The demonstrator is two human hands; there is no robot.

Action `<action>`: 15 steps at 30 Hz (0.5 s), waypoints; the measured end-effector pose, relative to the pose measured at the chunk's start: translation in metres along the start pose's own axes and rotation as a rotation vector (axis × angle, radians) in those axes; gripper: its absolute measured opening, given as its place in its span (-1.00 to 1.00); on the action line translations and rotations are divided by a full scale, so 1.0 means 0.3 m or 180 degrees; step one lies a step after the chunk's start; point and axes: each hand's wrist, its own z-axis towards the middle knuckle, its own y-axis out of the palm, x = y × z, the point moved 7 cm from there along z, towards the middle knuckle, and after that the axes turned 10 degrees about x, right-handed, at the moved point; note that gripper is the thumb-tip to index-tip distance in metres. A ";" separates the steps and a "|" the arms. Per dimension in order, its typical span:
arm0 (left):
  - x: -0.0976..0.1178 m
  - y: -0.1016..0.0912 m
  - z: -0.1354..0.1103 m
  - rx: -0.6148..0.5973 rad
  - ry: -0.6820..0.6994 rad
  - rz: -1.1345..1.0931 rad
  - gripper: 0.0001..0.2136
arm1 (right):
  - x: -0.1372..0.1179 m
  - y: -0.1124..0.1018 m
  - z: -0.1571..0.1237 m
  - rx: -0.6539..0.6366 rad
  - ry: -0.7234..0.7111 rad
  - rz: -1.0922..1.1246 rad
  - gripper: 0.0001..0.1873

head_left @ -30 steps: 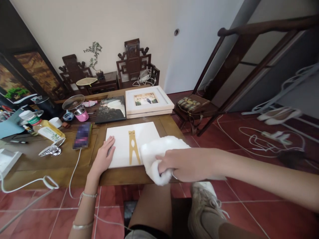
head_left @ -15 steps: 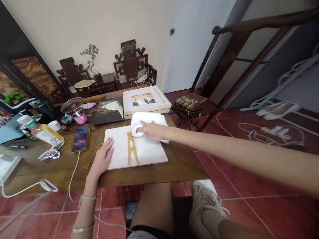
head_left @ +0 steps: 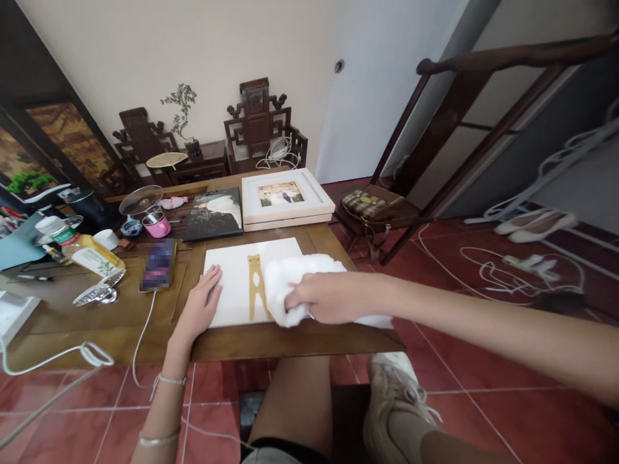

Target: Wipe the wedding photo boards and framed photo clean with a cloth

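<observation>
A white board (head_left: 227,290) lies flat near the table's front edge, bearing a long-legged yellow cat figure (head_left: 254,283). My left hand (head_left: 200,303) rests on the board's left edge, fingers stretched out and flat. Bunched under my right hand (head_left: 329,296) is a fluffy white towel (head_left: 285,277), which my fingers grip and press on the board's right side. The towel hides the board's right part and one leg of the cat. A loose end of it reaches toward the table's right corner.
Behind the board lie a dark picture (head_left: 215,212) and a light-framed picture (head_left: 290,200). To the left are a phone (head_left: 158,265) on a cable, a hair claw clip (head_left: 101,290), an oil bottle (head_left: 87,251) and a pink cup (head_left: 157,225). A chair holding a plaid bag (head_left: 362,205) stands at right.
My right hand has drawn the towel from the board's upper right toward its front right edge, covering part of the cat's leg. My left hand stays put.
</observation>
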 end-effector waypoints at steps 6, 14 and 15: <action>0.003 -0.001 0.001 -0.0023 -0.0015 -0.0016 -0.56 | 0.180 -0.011 0.168 0.0866 0.0101 -0.0185 -0.40; -0.001 0.002 0.001 -0.0011 -0.0001 0.0011 -0.56 | 0.074 0.031 0.247 0.1242 -0.0163 -0.0341 -0.38; -0.002 0.003 0.001 -0.0004 0.0004 0.0004 -0.57 | 0.032 0.048 0.230 0.1109 -0.0186 -0.0336 -0.36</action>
